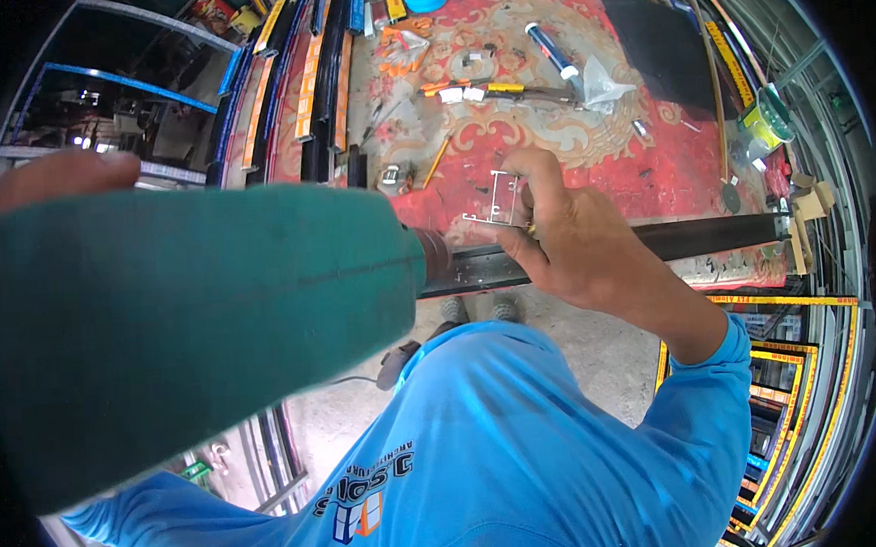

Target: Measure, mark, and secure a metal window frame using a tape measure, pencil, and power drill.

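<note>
A large green body (204, 293) with a seam along it fills the left side, very near the camera; it looks like a power tool's housing, but I cannot tell the kind. The fingers of my left hand (62, 179) curl over its far left edge, and the rest of that hand is hidden. A brownish round part (435, 255) shows at its right end. My right hand (583, 233) pinches an aluminium profile (494, 201), seen end-on, between thumb and index finger. Below that hand, a long dark metal bar (487, 268) lies along the table's near edge.
The table has a red patterned cloth (505, 26). On it lie a pencil (437, 163), a blue tube (551, 50), clear plastic (603, 85) and a black sheet (658, 49). Long profiles (327, 83) stretch away at left. Yellow-taped frames (801, 302) stand at lower right.
</note>
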The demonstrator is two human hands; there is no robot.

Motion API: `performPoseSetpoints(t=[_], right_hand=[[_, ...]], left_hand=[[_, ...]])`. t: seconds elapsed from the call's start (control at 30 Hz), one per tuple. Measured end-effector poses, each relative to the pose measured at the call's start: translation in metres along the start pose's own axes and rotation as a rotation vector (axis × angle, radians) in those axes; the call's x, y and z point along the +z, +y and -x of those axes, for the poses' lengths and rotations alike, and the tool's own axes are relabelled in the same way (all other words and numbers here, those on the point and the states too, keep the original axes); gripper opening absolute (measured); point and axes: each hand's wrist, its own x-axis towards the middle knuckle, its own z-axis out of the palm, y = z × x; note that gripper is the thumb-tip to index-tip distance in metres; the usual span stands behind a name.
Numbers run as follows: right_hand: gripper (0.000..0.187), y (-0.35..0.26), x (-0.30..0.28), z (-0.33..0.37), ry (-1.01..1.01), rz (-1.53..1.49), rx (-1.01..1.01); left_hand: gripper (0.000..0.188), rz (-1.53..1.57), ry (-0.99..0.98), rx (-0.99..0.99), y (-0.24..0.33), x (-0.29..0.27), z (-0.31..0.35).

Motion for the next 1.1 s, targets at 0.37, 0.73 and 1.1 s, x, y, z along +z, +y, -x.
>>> performPoseSetpoints(t=[0.37,0.73,1.1], right_hand=[[0.064,-0.016,0.005,0.026,-0.067,0.013,0.078],[0.068,-0.017,0.005,0.026,-0.092,0.009,0.115],[0.065,-0.013,0.007,0.020,-0.034,0.058,0.073]], left_hand=[[0.047,-0.057,0.194,-0.358,0.059,0.035,0.031],[0.049,-0.073,0.157,-0.223,0.042,0.027,0.030],[0.051,0.029,0.039,-0.105,0.029,0.017,0.026]])
